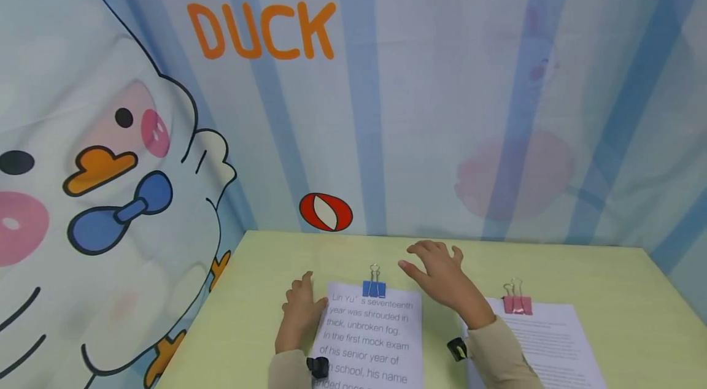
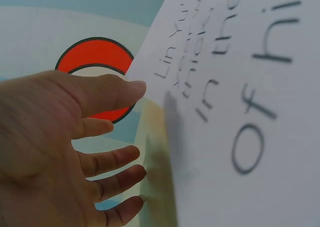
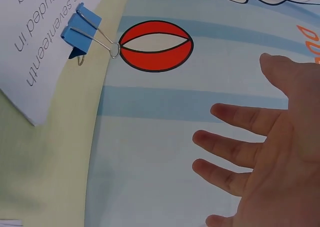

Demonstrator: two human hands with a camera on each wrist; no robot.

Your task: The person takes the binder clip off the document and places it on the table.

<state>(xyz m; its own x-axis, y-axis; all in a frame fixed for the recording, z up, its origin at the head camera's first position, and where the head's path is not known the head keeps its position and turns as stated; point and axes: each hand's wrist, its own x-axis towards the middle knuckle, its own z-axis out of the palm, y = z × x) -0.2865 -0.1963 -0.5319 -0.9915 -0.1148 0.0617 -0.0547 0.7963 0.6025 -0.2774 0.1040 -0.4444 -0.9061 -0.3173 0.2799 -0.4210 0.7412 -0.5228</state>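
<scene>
A stack of large-print sheets (image 1: 370, 346) lies on the table, with a blue binder clip (image 1: 374, 289) gripping its top edge and the wire handles pointing away. My left hand (image 1: 300, 310) is at the stack's upper left edge, fingers spread and relaxed, the thumb (image 2: 117, 93) right at the paper's side. Nothing is in its grasp. Up and to the right of the blue clip, my right hand (image 1: 446, 278) hovers with its fingers apart and its palm bare. In the right wrist view the blue binder clip (image 3: 82, 31) is well apart from those fingers.
On the right, a second stack of small-print sheets (image 1: 558, 340) carries a pink binder clip (image 1: 517, 305); my right sleeve (image 1: 499, 352) covers part of it. The pale yellow table (image 1: 618, 272) ends at a blue-striped curtain (image 1: 420, 131) printed with a duck.
</scene>
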